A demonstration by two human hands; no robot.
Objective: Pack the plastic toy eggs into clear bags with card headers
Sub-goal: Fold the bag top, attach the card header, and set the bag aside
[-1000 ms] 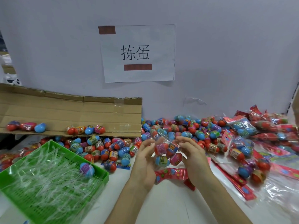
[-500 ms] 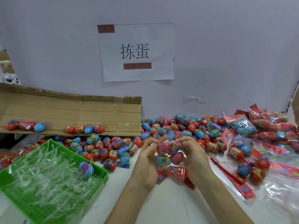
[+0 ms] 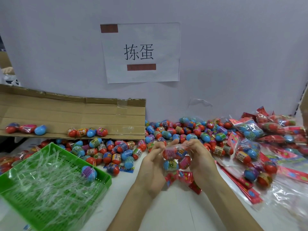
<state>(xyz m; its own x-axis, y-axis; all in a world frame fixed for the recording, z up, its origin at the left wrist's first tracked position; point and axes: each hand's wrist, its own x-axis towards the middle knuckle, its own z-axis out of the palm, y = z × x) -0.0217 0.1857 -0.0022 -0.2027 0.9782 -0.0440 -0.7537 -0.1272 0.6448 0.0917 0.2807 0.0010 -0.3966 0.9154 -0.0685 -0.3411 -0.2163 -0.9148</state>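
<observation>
Little movement since 0.5 s ago: bag (image 3: pixel 175 151) stays between both hands above the table (image 3: pixel 166 210), four eggs (image 3: pixel 170 165) inside, red header (image 3: pixel 182 177) hanging below. Right hand (image 3: pixel 200 161) fingers curled, pinching bag top. Left hand (image 3: pixel 152 167) fingers nearly straight, touching the top edge. Loose egg pile (image 3: pixel 166 134) just behind.

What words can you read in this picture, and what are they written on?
"拣蛋" on the white paper sign on the wall.
Labels on the toy eggs: too small and blurred to read.
Print on the red card header of the clear bag: blurred, unreadable.
</observation>
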